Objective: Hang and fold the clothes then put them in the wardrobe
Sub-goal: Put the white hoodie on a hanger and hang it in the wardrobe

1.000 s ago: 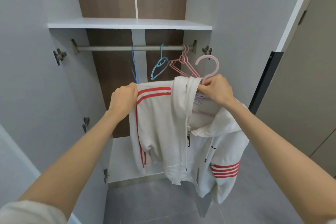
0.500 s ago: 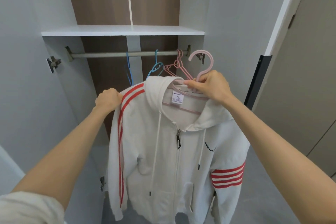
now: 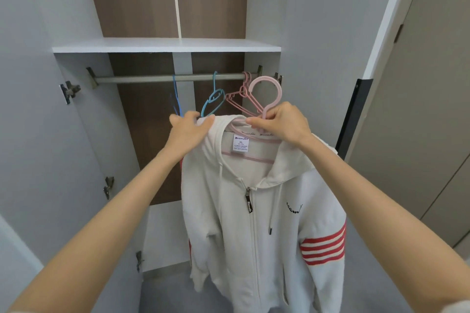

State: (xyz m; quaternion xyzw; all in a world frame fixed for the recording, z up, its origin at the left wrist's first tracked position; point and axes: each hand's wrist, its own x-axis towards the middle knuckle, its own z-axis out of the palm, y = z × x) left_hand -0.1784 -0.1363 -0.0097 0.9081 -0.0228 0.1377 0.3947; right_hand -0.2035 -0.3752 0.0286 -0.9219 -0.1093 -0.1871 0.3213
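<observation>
One white zip hoodie (image 3: 254, 223), red-striped, hangs on one pink hanger (image 3: 265, 111) before the open wardrobe (image 3: 165, 48); it is not yet on the rail (image 3: 142, 79). Right hand (image 3: 282, 126) pinches the hanger's neck just under the hook (image 3: 279, 94), and the garment drapes below it. Left hand (image 3: 189, 131) lies flat beside it on the hood (image 3: 216, 134), fingers straight.

Method: square the left shoulder on the hanger first. Then raise the hook over the rail above the left hand, between the blue hangers (image 3: 215, 96), and lower it.

Count on the rail: two blue hangers; pink hangers (image 3: 239, 95) overlap, probably two. All are bare.
</observation>
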